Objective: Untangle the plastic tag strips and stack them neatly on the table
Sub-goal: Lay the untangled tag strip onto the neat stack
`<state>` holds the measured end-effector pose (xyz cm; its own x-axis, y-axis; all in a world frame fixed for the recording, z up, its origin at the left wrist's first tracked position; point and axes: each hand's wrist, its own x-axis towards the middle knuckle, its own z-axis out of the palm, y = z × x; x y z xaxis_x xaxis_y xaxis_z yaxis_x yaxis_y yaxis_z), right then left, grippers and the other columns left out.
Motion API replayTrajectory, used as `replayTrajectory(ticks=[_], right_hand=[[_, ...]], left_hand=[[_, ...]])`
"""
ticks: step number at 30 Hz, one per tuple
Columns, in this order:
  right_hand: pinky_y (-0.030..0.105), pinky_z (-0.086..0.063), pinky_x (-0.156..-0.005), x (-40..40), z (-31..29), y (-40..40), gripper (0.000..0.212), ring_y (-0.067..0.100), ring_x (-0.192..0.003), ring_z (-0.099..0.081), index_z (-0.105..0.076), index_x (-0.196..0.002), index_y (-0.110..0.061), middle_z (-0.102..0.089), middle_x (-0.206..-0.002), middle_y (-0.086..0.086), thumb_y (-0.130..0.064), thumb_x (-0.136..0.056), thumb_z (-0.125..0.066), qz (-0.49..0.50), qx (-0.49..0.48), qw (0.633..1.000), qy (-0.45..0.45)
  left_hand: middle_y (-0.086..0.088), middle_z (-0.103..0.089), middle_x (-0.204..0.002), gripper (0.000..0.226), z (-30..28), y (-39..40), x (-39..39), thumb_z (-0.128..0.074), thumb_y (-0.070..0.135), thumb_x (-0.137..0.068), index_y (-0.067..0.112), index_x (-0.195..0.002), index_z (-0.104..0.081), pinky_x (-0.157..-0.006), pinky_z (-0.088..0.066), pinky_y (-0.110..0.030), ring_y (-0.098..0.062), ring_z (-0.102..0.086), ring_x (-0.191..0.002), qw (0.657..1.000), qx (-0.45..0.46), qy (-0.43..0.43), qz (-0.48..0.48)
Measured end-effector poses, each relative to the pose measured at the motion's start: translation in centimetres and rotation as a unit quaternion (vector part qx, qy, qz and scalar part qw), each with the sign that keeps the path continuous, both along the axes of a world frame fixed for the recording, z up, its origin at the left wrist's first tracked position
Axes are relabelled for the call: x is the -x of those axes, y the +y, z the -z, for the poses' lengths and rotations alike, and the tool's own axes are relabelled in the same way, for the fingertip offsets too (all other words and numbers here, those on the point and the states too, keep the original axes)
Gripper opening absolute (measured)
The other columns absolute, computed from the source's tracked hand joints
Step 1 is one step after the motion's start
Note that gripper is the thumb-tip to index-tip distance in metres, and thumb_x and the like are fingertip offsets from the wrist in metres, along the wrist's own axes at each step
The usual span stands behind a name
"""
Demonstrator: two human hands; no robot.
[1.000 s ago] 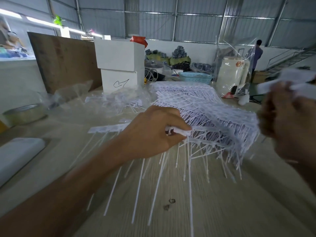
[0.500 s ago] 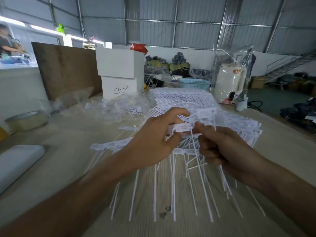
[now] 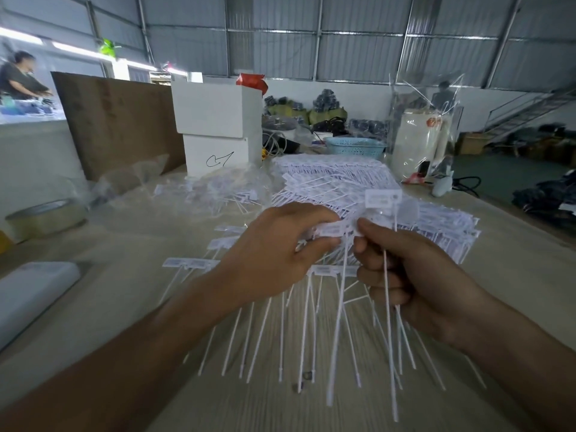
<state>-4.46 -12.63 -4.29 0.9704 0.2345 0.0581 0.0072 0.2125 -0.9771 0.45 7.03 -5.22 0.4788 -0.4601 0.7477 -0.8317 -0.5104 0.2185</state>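
Observation:
A big heap of white plastic tag strips [image 3: 336,182] covers the middle of the wooden table [image 3: 131,244], label heads up and thin tails fanned toward me. My left hand [image 3: 271,257] pinches the flat head of one tag strip [image 3: 335,229] between thumb and fingers. My right hand [image 3: 402,275] grips a small bunch of strips [image 3: 381,199] by their stems, heads sticking up above the fist, and its thumb tip touches the same head. The two hands meet just above the heap's near edge. Long tails hang down below both hands.
Loose tags in clear plastic wrap [image 3: 218,191] lie at the left of the heap. Two stacked white boxes [image 3: 218,126] and a brown board [image 3: 118,120] stand behind. A tape roll [image 3: 43,216] and a white block [image 3: 34,288] sit at the left; a teal basket [image 3: 355,146] and a bagged item [image 3: 424,141] at the back right.
My right hand came in from the far right with its bunch of strips and met my left hand at the heap. Both now hold at one tag head.

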Motion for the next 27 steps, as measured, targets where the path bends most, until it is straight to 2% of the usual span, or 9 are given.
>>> replayTrajectory(ticks=[4, 7, 11, 13, 15, 17, 21, 24, 27], right_hand=[[0.019, -0.025, -0.037, 0.3, 0.0, -0.2, 0.032, 0.010, -0.042, -0.034, -0.063, -0.059, -0.021, -0.041, -0.051, -0.002, -0.041, -0.083, -0.066, 0.066, 0.123, 0.985, -0.105], [0.013, -0.032, -0.046, -0.2, 0.1, -0.5, 0.036, 0.004, -0.042, -0.043, -0.060, -0.062, -0.019, -0.047, -0.047, -0.007, -0.029, -0.096, -0.062, 0.130, 0.284, 0.918, -0.243], [0.022, -0.039, -0.057, -0.3, 0.1, -0.8, 0.023, 0.010, -0.058, -0.056, -0.059, -0.077, -0.027, -0.061, -0.063, -0.006, -0.030, -0.099, -0.057, 0.152, 0.418, 0.826, -0.347], [0.016, -0.035, -0.051, -0.3, 0.0, -1.0, 0.036, 0.006, -0.048, -0.047, -0.052, -0.063, -0.030, -0.051, -0.054, -0.008, -0.036, -0.098, -0.056, 0.121, 0.374, 0.866, -0.308], [0.017, -0.034, -0.046, -0.1, -0.3, -0.9, 0.044, 0.008, -0.043, -0.036, -0.045, -0.054, -0.025, -0.040, -0.052, -0.005, -0.046, -0.092, -0.057, 0.073, 0.256, 0.944, -0.194], [0.022, -0.037, -0.046, 0.2, -0.2, -0.6, 0.043, 0.014, -0.046, -0.037, -0.048, -0.057, -0.020, -0.042, -0.058, 0.004, -0.048, -0.088, -0.059, 0.022, 0.142, 0.986, -0.090], [0.025, -0.044, -0.043, 0.3, -0.1, -0.3, 0.041, 0.017, -0.046, -0.045, -0.054, -0.063, -0.017, -0.047, -0.062, 0.007, -0.045, -0.092, -0.058, -0.040, 0.052, 0.997, 0.033], [0.013, -0.022, -0.033, 0.2, -0.2, -0.6, 0.038, 0.007, -0.043, -0.019, -0.044, -0.067, -0.021, -0.026, -0.059, -0.002, -0.043, -0.094, -0.057, -0.064, 0.049, 0.994, 0.078], [0.012, -0.014, -0.034, 0.5, -0.3, -1.1, 0.037, 0.006, -0.044, -0.013, -0.046, -0.063, -0.022, -0.021, -0.058, -0.005, -0.039, -0.094, -0.058, -0.099, 0.063, 0.990, 0.076]], left_hand=[[-0.001, -0.058, -0.075, 0.027, 0.0, -0.1, -0.2, -0.052, 0.027, -0.101, 0.005, -0.093, -0.066, -0.067, -0.046, -0.041, -0.021, -0.052, -0.074, 0.998, -0.050, -0.031, 0.008], [-0.006, -0.057, -0.073, 0.033, 0.2, -0.1, -0.4, -0.049, 0.026, -0.102, -0.001, -0.093, -0.067, -0.070, -0.045, -0.041, -0.023, -0.052, -0.074, 0.997, -0.070, -0.010, 0.028], [-0.009, -0.063, -0.070, 0.030, 0.1, 0.0, -0.5, -0.054, 0.019, -0.098, -0.002, -0.084, -0.070, -0.069, -0.048, -0.041, -0.025, -0.060, -0.071, 0.995, -0.022, 0.065, 0.074], [-0.007, -0.065, -0.072, 0.025, -0.1, 0.0, -0.4, -0.057, 0.018, -0.099, 0.002, -0.088, -0.073, -0.070, -0.048, -0.039, -0.022, -0.062, -0.072, 0.994, -0.011, 0.063, 0.083], [-0.007, -0.063, -0.073, 0.024, -0.3, 0.0, -0.4, -0.059, 0.020, -0.099, 0.002, -0.091, -0.073, -0.071, -0.047, -0.039, -0.020, -0.058, -0.072, 0.997, -0.017, 0.030, 0.073], [-0.006, -0.063, -0.076, 0.022, -0.4, 0.2, -0.6, -0.064, 0.022, -0.095, 0.003, -0.098, -0.074, -0.072, -0.047, -0.036, -0.020, -0.057, -0.074, 0.998, -0.009, 0.003, 0.057], [-0.001, -0.070, -0.089, 0.028, -0.6, 0.7, -0.5, -0.076, 0.020, -0.087, 0.011, -0.113, -0.075, -0.077, -0.042, -0.028, -0.016, -0.057, -0.083, 0.998, -0.027, -0.047, 0.031], [-0.001, -0.068, -0.086, 0.025, -0.9, 1.1, -0.6, -0.080, 0.019, -0.083, 0.011, -0.107, -0.077, -0.070, -0.041, -0.032, -0.020, -0.056, -0.080, 0.985, -0.100, -0.139, -0.014], [-0.003, -0.065, -0.081, 0.024, -0.8, 1.3, -0.8, -0.085, 0.017, -0.077, 0.010, -0.098, -0.077, -0.069, -0.036, -0.033, -0.025, -0.058, -0.077, 0.953, -0.188, -0.226, -0.069]])
